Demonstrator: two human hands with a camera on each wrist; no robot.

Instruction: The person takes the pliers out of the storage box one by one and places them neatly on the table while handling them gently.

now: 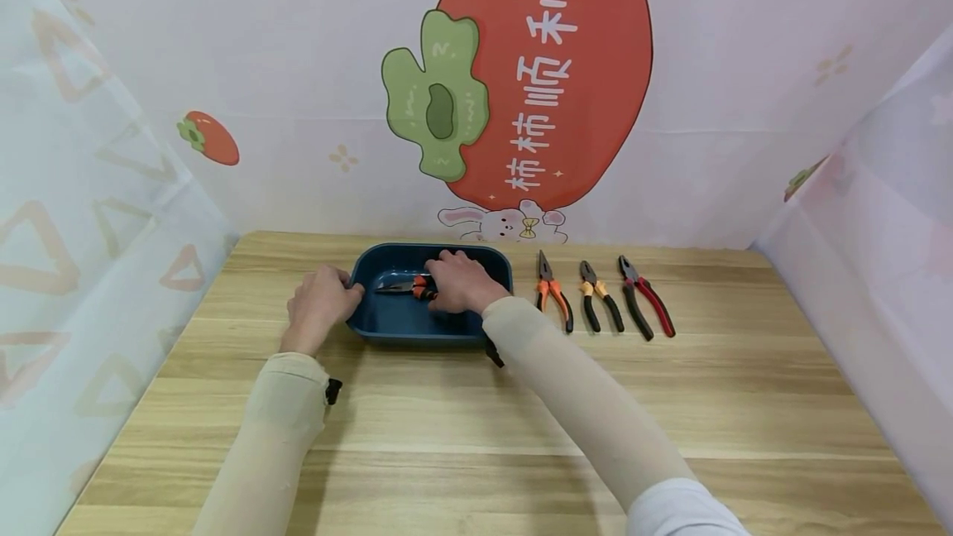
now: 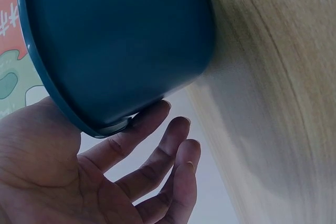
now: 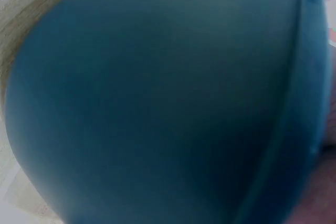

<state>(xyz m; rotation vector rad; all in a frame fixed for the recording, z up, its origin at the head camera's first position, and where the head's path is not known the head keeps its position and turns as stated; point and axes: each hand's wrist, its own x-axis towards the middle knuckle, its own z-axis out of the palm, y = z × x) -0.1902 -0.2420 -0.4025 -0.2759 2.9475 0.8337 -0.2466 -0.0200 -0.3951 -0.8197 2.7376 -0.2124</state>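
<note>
A dark blue rectangular tub sits on the table, its outer wall filling much of both wrist views. My left hand holds the tub's left end. In the left wrist view the thumb side of the left hand is at the rim, the index finger lies along the outer wall, and the other fingers curl loosely below. Inside the tub my right hand grips pliers by their orange-and-black handles; their tapered jaws point left. The right wrist view shows the tub wall and hides the fingers' contact.
Right of the tub lie three more tools in a row: long-nose pliers with orange-black handles, pliers with yellow-black handles, and pliers with red-black handles. Printed cloth walls the wooden table at back and sides.
</note>
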